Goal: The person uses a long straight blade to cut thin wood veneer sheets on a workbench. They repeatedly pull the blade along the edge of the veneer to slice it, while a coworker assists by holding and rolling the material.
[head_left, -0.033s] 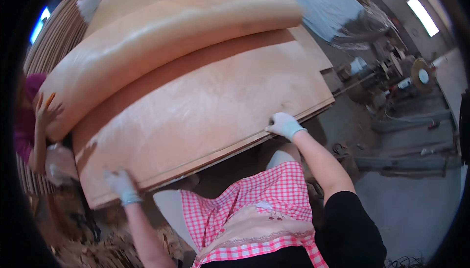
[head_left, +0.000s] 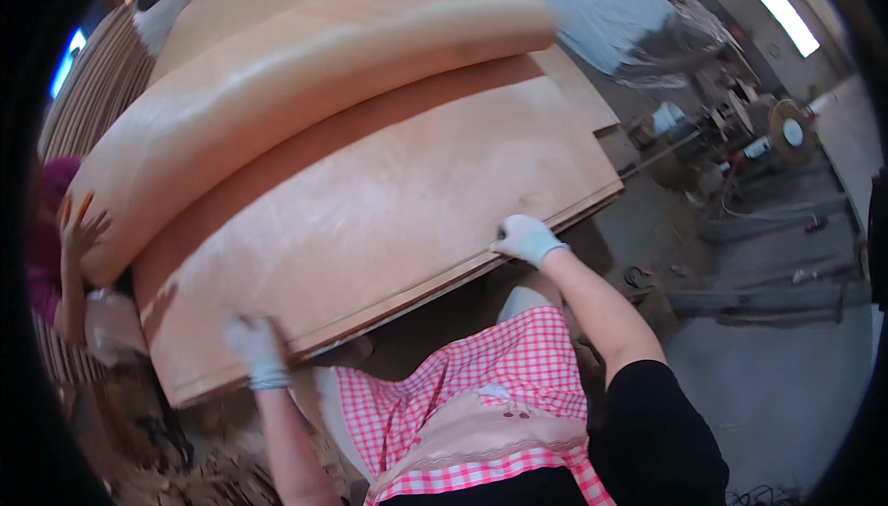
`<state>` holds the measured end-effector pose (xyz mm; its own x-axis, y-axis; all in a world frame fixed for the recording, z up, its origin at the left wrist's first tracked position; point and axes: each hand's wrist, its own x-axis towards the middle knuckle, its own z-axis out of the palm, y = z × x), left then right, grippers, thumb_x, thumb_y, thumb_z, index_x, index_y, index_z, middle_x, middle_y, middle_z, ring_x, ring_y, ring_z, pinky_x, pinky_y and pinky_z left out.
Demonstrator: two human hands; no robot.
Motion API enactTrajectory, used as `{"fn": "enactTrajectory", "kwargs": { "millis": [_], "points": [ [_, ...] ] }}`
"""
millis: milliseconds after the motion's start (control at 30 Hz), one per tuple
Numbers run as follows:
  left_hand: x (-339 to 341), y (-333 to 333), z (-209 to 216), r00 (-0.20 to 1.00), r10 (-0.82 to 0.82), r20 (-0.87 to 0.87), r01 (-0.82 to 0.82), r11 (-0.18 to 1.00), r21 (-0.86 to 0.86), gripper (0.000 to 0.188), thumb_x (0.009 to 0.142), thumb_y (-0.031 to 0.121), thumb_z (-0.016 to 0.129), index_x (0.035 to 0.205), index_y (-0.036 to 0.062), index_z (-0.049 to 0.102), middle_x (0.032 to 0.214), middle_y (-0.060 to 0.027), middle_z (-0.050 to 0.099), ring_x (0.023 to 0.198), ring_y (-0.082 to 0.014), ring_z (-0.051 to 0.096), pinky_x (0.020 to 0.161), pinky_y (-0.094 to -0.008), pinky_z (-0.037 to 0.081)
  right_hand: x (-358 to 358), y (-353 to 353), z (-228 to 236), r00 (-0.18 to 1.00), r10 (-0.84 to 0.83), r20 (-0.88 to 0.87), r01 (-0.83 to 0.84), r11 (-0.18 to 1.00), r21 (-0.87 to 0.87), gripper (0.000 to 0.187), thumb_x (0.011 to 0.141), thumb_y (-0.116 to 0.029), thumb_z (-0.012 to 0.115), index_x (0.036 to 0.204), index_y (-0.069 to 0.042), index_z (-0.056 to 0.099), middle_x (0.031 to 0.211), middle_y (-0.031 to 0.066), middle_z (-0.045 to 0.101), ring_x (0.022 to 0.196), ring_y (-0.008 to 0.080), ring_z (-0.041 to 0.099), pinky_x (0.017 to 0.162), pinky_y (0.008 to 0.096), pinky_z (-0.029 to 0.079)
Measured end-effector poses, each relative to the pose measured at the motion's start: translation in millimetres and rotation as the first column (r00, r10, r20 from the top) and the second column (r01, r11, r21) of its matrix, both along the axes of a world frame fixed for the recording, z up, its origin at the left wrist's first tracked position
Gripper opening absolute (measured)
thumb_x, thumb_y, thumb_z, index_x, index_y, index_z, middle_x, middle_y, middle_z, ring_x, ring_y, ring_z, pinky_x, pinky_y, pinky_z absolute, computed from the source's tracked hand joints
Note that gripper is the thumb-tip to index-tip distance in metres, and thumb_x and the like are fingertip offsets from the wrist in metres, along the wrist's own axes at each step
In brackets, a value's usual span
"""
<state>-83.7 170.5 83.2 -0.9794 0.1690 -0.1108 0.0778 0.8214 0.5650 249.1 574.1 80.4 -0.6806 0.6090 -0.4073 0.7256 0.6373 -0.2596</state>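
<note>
A broad, pinkish-tan wood veneer sheet lies flat on a stack in front of me. Across its far part runs a large curled veneer sheet, rolled over on itself. My right hand, in a pale glove, is closed on the near edge of the flat sheet, right of the middle. Over the near left part of that sheet is my left hand, also gloved. Motion smears its fingers, so whether it touches the surface cannot be made out.
At the left, a co-worker's hand with orange-tipped fingers rests by the curled sheet's end. Stacked sheets stand behind. A plastic-wrapped pile is at the far right, near machinery. Wood scraps cover the lower left floor.
My left hand has moved a little to the right along the near edge. My right hand keeps its place on the edge. The whole view has shifted slightly.
</note>
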Motion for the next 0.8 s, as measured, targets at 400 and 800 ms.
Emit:
{"fn": "enactTrajectory", "kwargs": {
  "millis": [400,800],
  "points": [
    [172.8,205.2,-38.5,0.700,-0.709,-0.087,0.675,0.696,-0.244,0.102,0.085,0.048,0.071,0.158,-0.0052,0.024,0.164,-0.0284,0.023,0.154,-0.0409,0.019,0.126,-0.0513,0.011,81.1,77.7,19.1,0.995,-0.036,-0.095,0.031,0.998,-0.048,0.031,0.089,-0.029,0.061,0.106,-0.006,0.074,0.104,0.0217,0.072,0.100,0.0381,0.070,0.089,0.0468,0.054],
    [174.7,205.5,-46.1,0.697,-0.713,-0.080,0.658,0.680,-0.323,0.103,0.082,0.045,0.075,0.158,-0.0031,0.025,0.164,-0.0253,0.026,0.153,-0.0400,0.021,0.126,-0.0524,0.012,238.7,249.3,-37.0,0.736,-0.645,-0.204,0.674,0.727,0.131,0.026,0.091,-0.027,0.067,0.106,-0.007,0.074,0.110,0.0192,0.073,0.108,0.0383,0.068,0.092,0.0471,0.053]
  ]
}}
